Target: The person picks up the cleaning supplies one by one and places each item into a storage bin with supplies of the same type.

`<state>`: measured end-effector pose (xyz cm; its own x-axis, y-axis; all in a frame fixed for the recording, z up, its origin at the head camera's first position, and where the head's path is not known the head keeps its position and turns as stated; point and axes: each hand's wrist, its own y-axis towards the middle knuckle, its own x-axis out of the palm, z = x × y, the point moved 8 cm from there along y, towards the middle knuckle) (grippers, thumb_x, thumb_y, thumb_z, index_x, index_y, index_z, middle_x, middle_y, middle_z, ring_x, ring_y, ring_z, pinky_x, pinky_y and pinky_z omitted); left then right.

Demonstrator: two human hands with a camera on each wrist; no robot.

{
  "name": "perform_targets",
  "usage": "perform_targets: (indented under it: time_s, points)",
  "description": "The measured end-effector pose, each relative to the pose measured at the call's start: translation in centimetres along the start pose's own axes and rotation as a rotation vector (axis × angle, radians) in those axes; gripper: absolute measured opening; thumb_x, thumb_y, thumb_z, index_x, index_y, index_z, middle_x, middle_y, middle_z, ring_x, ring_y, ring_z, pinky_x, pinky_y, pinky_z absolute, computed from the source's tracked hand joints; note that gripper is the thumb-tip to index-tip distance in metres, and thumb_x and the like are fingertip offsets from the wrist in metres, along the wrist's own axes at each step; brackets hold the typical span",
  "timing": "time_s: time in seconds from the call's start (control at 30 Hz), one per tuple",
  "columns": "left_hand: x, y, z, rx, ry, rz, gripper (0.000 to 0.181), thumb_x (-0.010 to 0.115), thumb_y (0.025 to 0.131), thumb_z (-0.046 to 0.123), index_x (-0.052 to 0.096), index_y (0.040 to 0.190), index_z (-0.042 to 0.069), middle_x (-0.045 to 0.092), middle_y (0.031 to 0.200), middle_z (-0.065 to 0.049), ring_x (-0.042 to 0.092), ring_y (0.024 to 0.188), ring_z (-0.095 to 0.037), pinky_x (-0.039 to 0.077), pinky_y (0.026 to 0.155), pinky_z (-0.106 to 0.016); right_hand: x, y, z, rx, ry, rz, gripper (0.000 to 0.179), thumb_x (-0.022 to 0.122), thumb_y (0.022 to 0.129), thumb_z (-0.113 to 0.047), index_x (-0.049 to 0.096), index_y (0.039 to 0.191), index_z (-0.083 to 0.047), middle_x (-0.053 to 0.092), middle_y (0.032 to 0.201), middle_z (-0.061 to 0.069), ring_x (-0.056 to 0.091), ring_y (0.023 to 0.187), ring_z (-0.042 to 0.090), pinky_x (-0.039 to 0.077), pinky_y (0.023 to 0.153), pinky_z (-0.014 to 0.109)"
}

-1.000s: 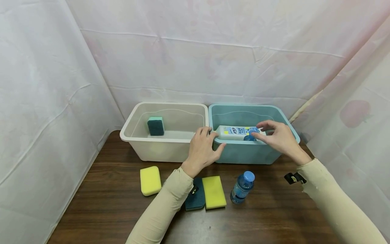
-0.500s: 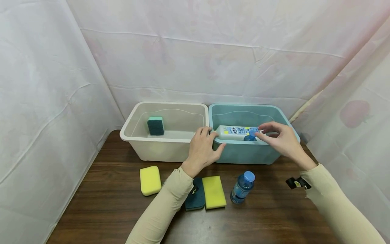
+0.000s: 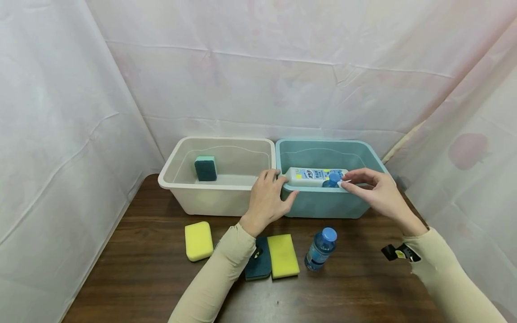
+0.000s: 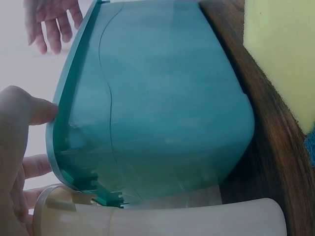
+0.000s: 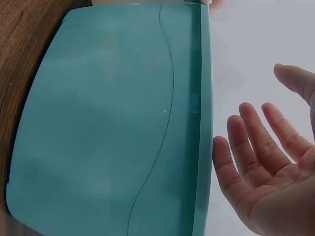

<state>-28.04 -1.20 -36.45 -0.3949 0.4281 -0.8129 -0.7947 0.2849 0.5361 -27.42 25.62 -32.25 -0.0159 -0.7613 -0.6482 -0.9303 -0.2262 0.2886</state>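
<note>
In the head view, my left hand [image 3: 266, 197] rests where the rims of the white bin [image 3: 218, 202] and the teal bin [image 3: 323, 204] meet. Its thumb touches the teal rim in the left wrist view. My right hand [image 3: 379, 193] hovers over the teal bin's right end. Thumb and fingers are apart with nothing held, as the right wrist view shows. Just left of its fingertips, a white bottle with a blue label [image 3: 307, 176] lies on its side in the teal bin. A small blue-capped bottle [image 3: 332, 181] stands in front of it, mostly hidden by the rim.
A dark green sponge [image 3: 206, 168] stands inside the white bin. On the table [image 3: 145, 269] lie a yellow sponge [image 3: 199, 241], a second yellow sponge [image 3: 283, 255] and a dark scouring sponge [image 3: 258, 262] under the left forearm. A blue water bottle [image 3: 321, 249] stands before the teal bin.
My right hand has drawn a little to the right and toward me, away from the small blue-capped bottle. The left hand has stayed on the rims.
</note>
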Motion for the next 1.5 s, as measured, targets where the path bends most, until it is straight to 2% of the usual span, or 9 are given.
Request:
perform_targets:
  time_s: [0.13,0.37,0.57,0.8,1.1,1.37,1.5]
  points:
    - [0.1,0.0,0.0,-0.001,-0.001,-0.003,0.048,0.069,0.098,0.055,0.078,0.122,0.015,0.067,0.138,-0.013,0.061,0.128,-0.031,0.056,0.108,-0.043,-0.4,-0.4,-0.2,0.0,0.002,0.013,0.028,0.076,0.101,-0.025,0.075,0.125,-0.01,0.075,0.125,0.013,0.068,0.102,-0.007,0.054,0.085,0.007]
    - [0.1,0.0,0.0,0.004,-0.002,0.002,0.047,0.069,0.098,0.055,0.078,0.122,0.015,0.067,0.138,-0.013,0.061,0.128,-0.031,0.056,0.108,-0.044,-0.5,-1.2,-0.8,-0.001,0.02,0.003,0.025,0.076,0.101,-0.022,0.075,0.123,-0.01,0.076,0.117,-0.004,0.069,0.102,-0.005,0.054,0.087,0.008]
    - [0.2,0.1,0.0,0.005,0.001,0.012,0.047,0.069,0.098,0.055,0.078,0.122,0.015,0.067,0.137,-0.013,0.061,0.128,-0.031,0.056,0.108,-0.043,0.0,-1.8,-1.4,-0.047,0.052,-0.017,0.022,0.075,0.101,-0.016,0.075,0.122,-0.009,0.077,0.117,0.006,0.07,0.102,-0.002,0.057,0.087,0.011]
    - [0.3,0.0,0.1,0.009,0.003,0.005,0.048,0.069,0.099,0.055,0.079,0.122,0.015,0.067,0.137,-0.013,0.062,0.128,-0.032,0.055,0.108,-0.044,0.5,-2.9,-0.9,-0.041,0.06,-0.036,0.022,0.075,0.101,-0.014,0.075,0.123,-0.011,0.077,0.116,0.0,0.071,0.103,-0.001,0.057,0.088,0.012]
    - [0.1,0.2,-0.3,0.006,0.003,0.013,0.048,0.069,0.098,0.055,0.079,0.122,0.015,0.067,0.137,-0.013,0.061,0.127,-0.032,0.055,0.108,-0.044,2.4,-3.5,-0.6,-0.042,0.051,-0.063,0.019,0.074,0.102,-0.017,0.076,0.121,-0.015,0.076,0.119,0.005,0.07,0.105,-0.001,0.057,0.088,0.015]
    - [0.3,0.4,-0.6,-0.001,-0.01,-0.004,0.047,0.068,0.099,0.053,0.078,0.123,0.014,0.066,0.139,-0.014,0.06,0.129,-0.032,0.055,0.109,-0.045,4.7,-4.4,-0.8,-0.057,0.015,-0.109,0.021,0.072,0.103,-0.022,0.076,0.123,-0.015,0.078,0.119,0.007,0.071,0.105,0.003,0.06,0.088,0.024]
    - [0.4,0.4,-0.7,-0.001,-0.007,-0.005,0.047,0.069,0.099,0.053,0.078,0.124,0.014,0.066,0.138,-0.014,0.06,0.129,-0.032,0.055,0.109,-0.045,5.0,-4.7,-0.9,-0.061,0.025,-0.113,0.02,0.072,0.104,-0.021,0.076,0.123,-0.017,0.078,0.117,0.002,0.071,0.104,0.003,0.06,0.088,0.024]
